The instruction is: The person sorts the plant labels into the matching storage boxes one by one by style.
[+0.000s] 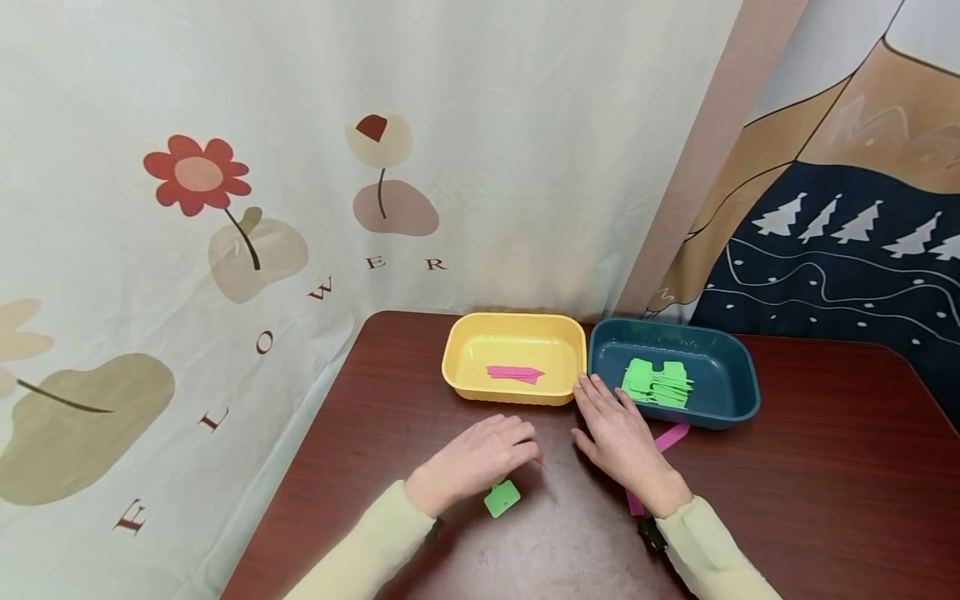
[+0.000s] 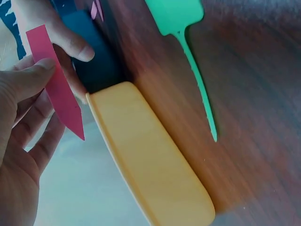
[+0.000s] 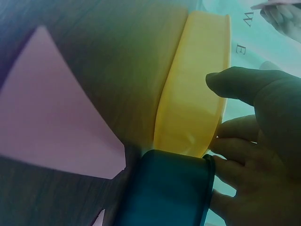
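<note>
My left hand point(image 1: 487, 454) is over the table in front of the yellow bin. Between thumb and fingers it pinches a pink plant label point(image 2: 59, 84), a flat strip with a pointed end, mostly hidden in the head view. A green T-shaped plant label point(image 1: 502, 498) lies on the table just below that hand; the left wrist view shows its thin notched stem. My right hand point(image 1: 622, 437) has its fingers extended at the near rims, where the yellow bin point(image 1: 517, 397) and dark blue bin point(image 1: 720, 417) meet. No object shows in its grasp.
Several pink labels point(image 1: 513, 373) lie in the yellow bin, and a pile of green labels point(image 1: 658, 383) fills part of the blue one. Pink strips point(image 1: 672, 437) lie on the table by my right wrist. Behind the bins hangs a printed curtain point(image 1: 510, 167).
</note>
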`<state>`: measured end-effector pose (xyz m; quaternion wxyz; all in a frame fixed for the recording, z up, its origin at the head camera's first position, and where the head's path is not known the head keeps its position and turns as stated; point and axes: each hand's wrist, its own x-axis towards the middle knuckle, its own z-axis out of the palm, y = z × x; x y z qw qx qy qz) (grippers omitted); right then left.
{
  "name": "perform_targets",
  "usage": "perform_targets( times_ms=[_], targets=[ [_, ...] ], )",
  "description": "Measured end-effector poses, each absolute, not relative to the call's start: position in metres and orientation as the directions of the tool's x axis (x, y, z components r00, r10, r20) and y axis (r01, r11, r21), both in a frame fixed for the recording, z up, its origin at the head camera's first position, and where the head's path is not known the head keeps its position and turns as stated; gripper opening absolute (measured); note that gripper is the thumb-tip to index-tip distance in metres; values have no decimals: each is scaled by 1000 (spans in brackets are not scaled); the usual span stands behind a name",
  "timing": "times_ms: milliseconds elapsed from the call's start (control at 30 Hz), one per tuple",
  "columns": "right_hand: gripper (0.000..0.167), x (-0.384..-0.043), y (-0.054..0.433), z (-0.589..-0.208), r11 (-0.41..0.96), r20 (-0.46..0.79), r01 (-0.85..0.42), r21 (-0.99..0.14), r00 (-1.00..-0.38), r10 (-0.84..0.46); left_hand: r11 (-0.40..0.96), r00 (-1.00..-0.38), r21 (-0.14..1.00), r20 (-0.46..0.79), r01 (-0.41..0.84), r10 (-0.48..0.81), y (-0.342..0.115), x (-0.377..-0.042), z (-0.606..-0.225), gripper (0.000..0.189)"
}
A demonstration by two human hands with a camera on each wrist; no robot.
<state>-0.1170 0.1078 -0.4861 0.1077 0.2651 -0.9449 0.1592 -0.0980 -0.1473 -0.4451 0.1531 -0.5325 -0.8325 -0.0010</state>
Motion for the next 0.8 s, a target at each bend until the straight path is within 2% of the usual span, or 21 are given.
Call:
perform_targets(
  times_ms=[267,500,800],
  targets=[
    [71,-117,108,-486,810,281,-533,-243,-838,-468,480,-409,-108,381,871,829,-156,-111,-438,22],
    [70,-116,108,-485,815,266,-526,-245,-844,-465,493,-420,-41,467,869,778,-163,-123,-437,16],
    [70,-117,108,-486,813,272,-529,-242,-842,-467,564,-483,-3,513,825,709,-165,-138,-436,10]
  ],
)
